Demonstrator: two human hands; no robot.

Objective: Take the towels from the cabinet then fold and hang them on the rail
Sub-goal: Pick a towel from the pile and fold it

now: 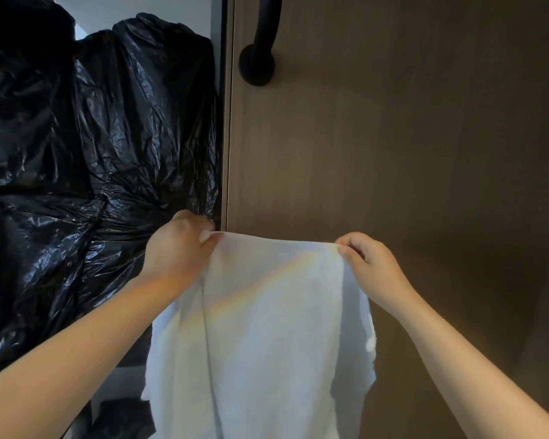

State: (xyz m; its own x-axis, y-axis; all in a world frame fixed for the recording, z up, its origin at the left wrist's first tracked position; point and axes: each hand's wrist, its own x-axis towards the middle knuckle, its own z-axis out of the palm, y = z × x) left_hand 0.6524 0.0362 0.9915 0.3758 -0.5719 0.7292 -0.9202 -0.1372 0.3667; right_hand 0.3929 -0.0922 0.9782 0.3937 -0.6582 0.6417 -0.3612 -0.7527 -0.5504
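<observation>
A white towel [267,327] hangs spread in front of me, held up by its top edge. My left hand [181,248] pinches the towel's upper left corner, next to the cabinet's edge. My right hand [366,264] pinches the upper right corner, fingers curled round the cloth. The towel drops from both hands to the bottom of the view, with a vertical crease left of its middle. No rail is in view.
A brown wooden cabinet door [393,137] fills the right side, with a black handle [260,42] at the top. Bulky black plastic bags [76,137] fill the open compartment on the left, close behind my left hand.
</observation>
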